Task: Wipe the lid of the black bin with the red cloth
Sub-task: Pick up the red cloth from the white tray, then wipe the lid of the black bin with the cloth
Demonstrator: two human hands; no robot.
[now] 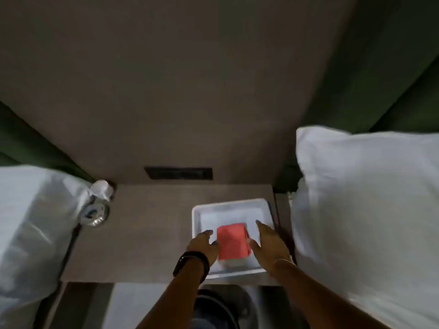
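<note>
Narrow nightstand [147, 233] between two beds w/ white pillows either side, grey wall panel behind, a small lamp base [95, 212] at its left back corner. On the stand sits a white tray [228, 205], and the folded red cloth [232, 241] lies in it, toward the near edge. Left hand [203, 245] is spread loosely, fingertips at the cloth's left edge; right hand [268, 245] is also spread, thumb just beside the cloth's right edge. Neither has closed on it yet, though frame is blurry so contact can't be ruled out. Black bin [218, 307] looks to be the dark round shape on the floor below the stand's front edge, partly hidden by the forearms; can't tell lid detail from here.

Risks, as I judge them: tray is light and close to the front edge, so dragging the cloth instead of lifting could slide the tray off onto the bin. Grabbing one corner only would let the fold fall open, leaving a floppy pad for wiping
</note>
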